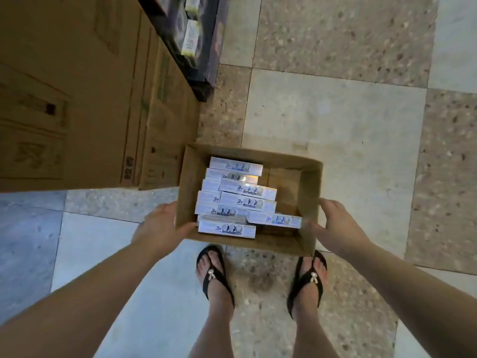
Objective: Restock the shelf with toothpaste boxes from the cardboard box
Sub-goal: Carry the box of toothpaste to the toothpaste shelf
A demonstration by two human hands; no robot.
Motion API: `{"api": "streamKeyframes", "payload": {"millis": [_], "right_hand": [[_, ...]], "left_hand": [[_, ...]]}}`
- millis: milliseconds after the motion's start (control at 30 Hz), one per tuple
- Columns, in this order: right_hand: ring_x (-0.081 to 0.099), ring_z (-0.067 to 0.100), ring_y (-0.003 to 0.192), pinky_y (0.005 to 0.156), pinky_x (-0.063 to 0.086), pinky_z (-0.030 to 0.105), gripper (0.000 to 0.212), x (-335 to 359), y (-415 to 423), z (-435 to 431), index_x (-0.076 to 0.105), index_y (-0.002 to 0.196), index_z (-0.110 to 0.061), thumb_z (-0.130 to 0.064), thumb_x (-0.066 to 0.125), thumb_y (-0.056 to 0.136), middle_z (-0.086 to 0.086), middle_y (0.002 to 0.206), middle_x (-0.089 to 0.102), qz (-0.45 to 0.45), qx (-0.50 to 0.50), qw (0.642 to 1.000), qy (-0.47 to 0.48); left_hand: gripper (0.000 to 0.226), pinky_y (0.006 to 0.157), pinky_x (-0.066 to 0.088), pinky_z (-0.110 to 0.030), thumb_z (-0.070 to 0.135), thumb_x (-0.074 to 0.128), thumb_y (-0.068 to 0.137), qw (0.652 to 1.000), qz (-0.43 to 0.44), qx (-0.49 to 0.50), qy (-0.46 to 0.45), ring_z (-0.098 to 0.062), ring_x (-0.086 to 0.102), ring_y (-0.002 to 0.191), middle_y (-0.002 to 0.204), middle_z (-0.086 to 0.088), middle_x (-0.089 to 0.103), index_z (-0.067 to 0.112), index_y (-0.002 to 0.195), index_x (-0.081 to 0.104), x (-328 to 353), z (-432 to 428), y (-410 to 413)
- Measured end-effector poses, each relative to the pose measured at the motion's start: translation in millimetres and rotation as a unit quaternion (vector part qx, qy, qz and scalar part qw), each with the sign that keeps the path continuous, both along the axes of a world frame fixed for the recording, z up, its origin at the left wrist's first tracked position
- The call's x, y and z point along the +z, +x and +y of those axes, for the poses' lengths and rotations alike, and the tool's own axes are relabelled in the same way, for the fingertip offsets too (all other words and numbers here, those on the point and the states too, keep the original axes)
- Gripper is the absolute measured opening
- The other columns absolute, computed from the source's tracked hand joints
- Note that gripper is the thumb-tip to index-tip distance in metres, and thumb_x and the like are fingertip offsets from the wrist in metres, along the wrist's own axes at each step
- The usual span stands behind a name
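A person's left hand [161, 226] clamps the left wall of an open cardboard box [311, 182], thumb hooked over the rim and pointing inward, while the right hand [338, 223] clasps the right wall with its thumb laid along the top edge; the fingers on the outer faces are mostly hidden. Inside, white toothpaste boxes [247, 188] lie flat in a loose, overlapping pile crowded to the left side, leaving the right part of the box bare. The box overlaps one of the black sandals [214, 275], so it appears to be lifted clear of the tiled floor [335, 112] (though contact underneath cannot be confirmed). Tall brown cartons [77, 99] stand to the far left, and beyond them the dark shelf [206, 73] holds a few packs. None of the pile has been shelved yet, by the look of it. Carrying well here likely means keeping the box level, since the load sits off-centre and could slide, and setting it down close beside the shelf before picking out packs.
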State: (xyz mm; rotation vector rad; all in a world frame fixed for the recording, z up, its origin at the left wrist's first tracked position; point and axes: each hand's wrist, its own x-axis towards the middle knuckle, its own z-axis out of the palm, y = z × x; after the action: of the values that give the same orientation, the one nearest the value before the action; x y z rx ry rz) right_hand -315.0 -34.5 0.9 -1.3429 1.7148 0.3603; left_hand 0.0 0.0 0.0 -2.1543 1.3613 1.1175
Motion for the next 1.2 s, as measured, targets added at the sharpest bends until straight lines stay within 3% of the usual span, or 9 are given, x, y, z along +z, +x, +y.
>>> {"api": "streamKeyframes", "payload": {"millis": [300, 467, 567, 700, 867, 1033, 1200], "right_hand": [[0.040, 0.028, 0.128, 0.103, 0.037, 0.041, 0.064, -95.5, -8.9, -2.4, 0.032, 0.139, -0.015, -0.030, 0.061, 0.084, 0.009, 0.143, 0.036, 0.046, -0.069, 0.997, -0.006], [0.041, 0.029, 0.129, 0.104, 0.039, 0.045, 0.070, -137.4, -17.5, 4.8, 0.025, 0.141, -0.016, -0.030, 0.062, 0.083, 0.009, 0.144, 0.036, 0.053, -0.169, 0.984, 0.005], [0.051, 0.029, 0.119, 0.097, 0.045, 0.042, 0.053, -154.5, -16.0, 7.4, 0.038, 0.132, -0.017, -0.025, 0.061, 0.085, 0.006, 0.133, 0.051, 0.021, -0.242, 0.970, 0.012], [0.053, 0.030, 0.117, 0.096, 0.045, 0.041, 0.048, -167.6, -14.7, 7.0, 0.038, 0.132, -0.017, -0.024, 0.057, 0.089, 0.008, 0.131, 0.054, 0.011, -0.301, 0.954, 0.004], [0.051, 0.029, 0.118, 0.096, 0.044, 0.042, 0.052, -181.0, -15.6, 7.0, 0.036, 0.134, -0.021, -0.027, 0.058, 0.088, 0.005, 0.131, 0.054, -0.011, -0.347, 0.938, -0.009], [0.052, 0.029, 0.116, 0.096, 0.044, 0.045, 0.050, -186.4, -12.7, 7.3, 0.044, 0.129, -0.021, -0.033, 0.062, 0.084, 0.003, 0.125, 0.057, -0.051, -0.440, 0.896, -0.003], [0.055, 0.025, 0.107, 0.092, 0.047, 0.046, 0.054, -172.3, -20.4, 13.0, 0.045, 0.128, -0.022, -0.032, 0.067, 0.080, 0.000, 0.116, 0.058, -0.069, -0.453, 0.889, -0.011]], "left_hand": [[0.088, 0.095, 0.046, -0.053, 0.063, 0.064, 0.068, 0.998, -0.049, 0.029, 0.020, -0.035, 0.045, 0.123, 0.138, -0.012, 0.046, 0.022, 0.137, 0.030, -119.5, -8.6, 20.5], [0.093, 0.091, 0.049, -0.057, 0.065, 0.065, 0.064, 0.995, -0.050, 0.089, 0.006, -0.037, 0.050, 0.120, 0.139, -0.011, 0.047, 0.025, 0.138, 0.024, -160.3, -9.1, 27.2], [0.085, 0.095, 0.045, -0.057, 0.050, 0.068, 0.073, 0.985, -0.054, 0.160, -0.018, -0.040, 0.046, 0.123, 0.141, -0.015, 0.044, 0.019, 0.140, 0.025, -161.7, -12.7, 17.6], [0.068, 0.095, 0.043, -0.057, 0.039, 0.066, 0.079, 0.970, -0.041, 0.230, -0.060, -0.042, 0.048, 0.120, 0.134, -0.018, 0.050, 0.013, 0.134, 0.036, -169.0, -14.6, 12.8], [0.068, 0.094, 0.044, -0.055, 0.043, 0.068, 0.076, 0.951, -0.028, 0.297, -0.086, -0.043, 0.050, 0.116, 0.130, -0.019, 0.053, 0.008, 0.128, 0.041, -173.4, -19.6, 6.6], [0.066, 0.096, 0.043, -0.054, 0.045, 0.068, 0.075, 0.938, -0.014, 0.330, -0.105, -0.041, 0.051, 0.116, 0.129, -0.015, 0.055, 0.013, 0.128, 0.043, -172.2, -19.6, 2.2], [0.066, 0.092, 0.045, -0.052, 0.047, 0.069, 0.073, 0.935, 0.000, 0.334, -0.120, -0.040, 0.054, 0.112, 0.125, -0.013, 0.058, 0.016, 0.126, 0.045, -157.4, -5.1, -2.2]]}}
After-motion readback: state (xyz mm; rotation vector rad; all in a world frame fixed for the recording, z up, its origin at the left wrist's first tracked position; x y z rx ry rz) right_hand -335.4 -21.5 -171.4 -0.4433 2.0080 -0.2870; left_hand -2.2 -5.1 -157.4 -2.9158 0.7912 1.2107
